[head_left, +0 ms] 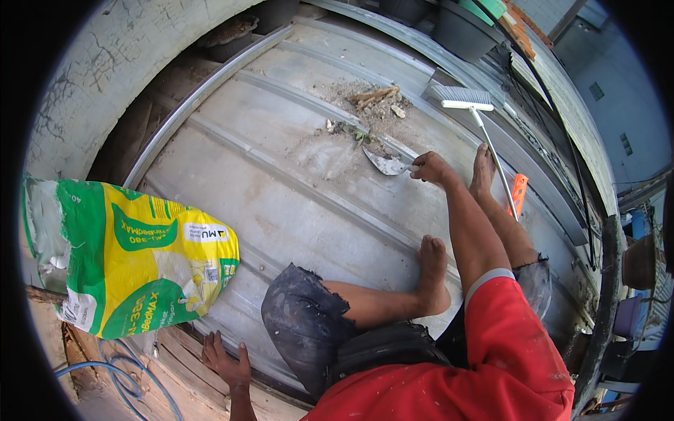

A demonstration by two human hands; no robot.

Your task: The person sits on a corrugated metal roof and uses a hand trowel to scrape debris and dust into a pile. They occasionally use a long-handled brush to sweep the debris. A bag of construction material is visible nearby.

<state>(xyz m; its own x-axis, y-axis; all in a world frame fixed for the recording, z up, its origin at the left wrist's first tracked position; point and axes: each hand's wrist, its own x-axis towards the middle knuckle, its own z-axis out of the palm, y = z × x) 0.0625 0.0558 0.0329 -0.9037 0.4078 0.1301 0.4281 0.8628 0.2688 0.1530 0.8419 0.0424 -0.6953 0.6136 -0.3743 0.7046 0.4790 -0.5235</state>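
Observation:
In my right hand [432,168] is the handle of a pointing trowel [386,164], its blade resting low over the ribbed metal sheet [295,203]. Just beyond the blade lies a heap of grey debris [382,116] with dry sticks, stones and a few green leaves. My left hand [228,361] is empty, fingers spread, down by the sheet's near left edge. Close to it, a yellow and green sack [154,259] lies on its side with its mouth facing left.
A white-headed broom [467,104] leans at right, near an orange strip [518,193]. Dark pots [467,31] line the far edge. A cracked wall [126,70] rises at left. Blue hose [116,368] coils below the sack. My bare feet [433,274] rest on the metal.

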